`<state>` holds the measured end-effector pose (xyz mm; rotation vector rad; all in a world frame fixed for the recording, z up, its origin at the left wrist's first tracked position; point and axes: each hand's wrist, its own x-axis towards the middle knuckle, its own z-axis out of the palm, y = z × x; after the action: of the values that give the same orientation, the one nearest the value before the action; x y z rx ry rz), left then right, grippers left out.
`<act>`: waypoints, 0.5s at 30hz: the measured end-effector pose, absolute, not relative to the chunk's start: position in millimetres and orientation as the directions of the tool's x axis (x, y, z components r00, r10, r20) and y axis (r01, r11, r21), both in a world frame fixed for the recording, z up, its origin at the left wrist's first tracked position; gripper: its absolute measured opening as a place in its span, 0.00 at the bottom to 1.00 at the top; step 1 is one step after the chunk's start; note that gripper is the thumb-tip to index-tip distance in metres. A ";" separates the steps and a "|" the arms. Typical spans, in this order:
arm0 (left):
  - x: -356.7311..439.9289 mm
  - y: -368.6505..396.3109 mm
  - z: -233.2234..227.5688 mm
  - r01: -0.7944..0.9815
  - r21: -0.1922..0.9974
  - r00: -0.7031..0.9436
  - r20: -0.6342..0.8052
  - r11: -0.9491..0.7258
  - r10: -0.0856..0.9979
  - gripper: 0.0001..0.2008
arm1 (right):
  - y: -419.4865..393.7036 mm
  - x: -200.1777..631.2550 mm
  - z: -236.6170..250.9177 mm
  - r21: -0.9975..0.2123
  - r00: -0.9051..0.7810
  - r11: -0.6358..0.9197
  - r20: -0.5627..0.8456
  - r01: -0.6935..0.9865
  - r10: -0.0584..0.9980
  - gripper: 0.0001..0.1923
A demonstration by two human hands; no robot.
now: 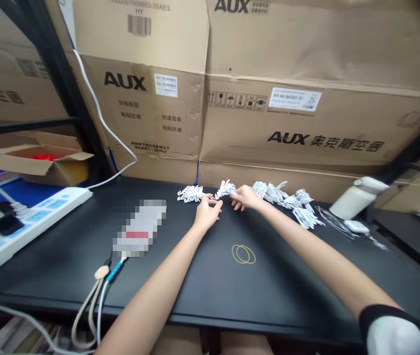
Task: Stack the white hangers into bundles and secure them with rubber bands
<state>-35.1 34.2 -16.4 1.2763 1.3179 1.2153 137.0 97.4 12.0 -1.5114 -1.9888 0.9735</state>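
Both hands are working at the far edge of the black worktop — the left hand and right hand are each pinching narrow fingers on the white bundle lying crosswise between them, right hand nearer.

Two yellow rubber bands lie on the black table, near the hands and on the side closer to the person. Far to the left of the hands there is a white power strip, and behind it an open carton with something red inside. Behind the hands, big AUX cardboard boxes stand like a wall. Well to the right of the hands lies a white bottle.
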 end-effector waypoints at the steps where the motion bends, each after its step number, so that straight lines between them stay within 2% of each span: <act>1: -35.6 34.1 -17.2 0.126 0.991 -0.065 0.043 -0.034 0.997 0.22 | 100.8 135.6 13.5 -0.744 -0.302 0.149 -0.074 0.651 0.950 0.19; 3: -36.8 33.7 -16.6 0.147 0.987 -0.085 0.081 -0.068 0.993 0.18 | 105.1 132.3 16.5 -0.674 -0.342 0.188 -0.101 0.714 0.934 0.19; 5: -38.4 33.9 -14.6 0.162 0.979 -0.114 0.141 -0.121 0.983 0.15 | 106.8 129.0 19.1 -0.537 -0.376 0.270 -0.098 0.799 0.921 0.19; 8: -42.6 35.5 -10.7 0.212 0.951 -0.157 0.261 -0.225 0.952 0.10 | 105.0 126.1 21.0 -0.350 -0.367 0.340 -0.012 0.873 0.930 0.15; 11: -49.2 37.2 -5.6 0.284 0.915 -0.197 0.349 -0.287 0.916 0.07 | 97.6 127.8 18.8 -0.269 -0.333 0.347 0.096 0.898 0.938 0.09; 15: -60.4 38.8 2.1 0.450 0.828 -0.260 0.479 -0.334 0.838 0.07 | 84.3 138.6 9.5 -0.218 -0.332 0.370 0.192 0.903 0.924 0.12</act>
<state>-60.4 38.8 2.1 1.6590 1.5667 1.6220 138.6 84.3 9.5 -1.6168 -2.3525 0.1035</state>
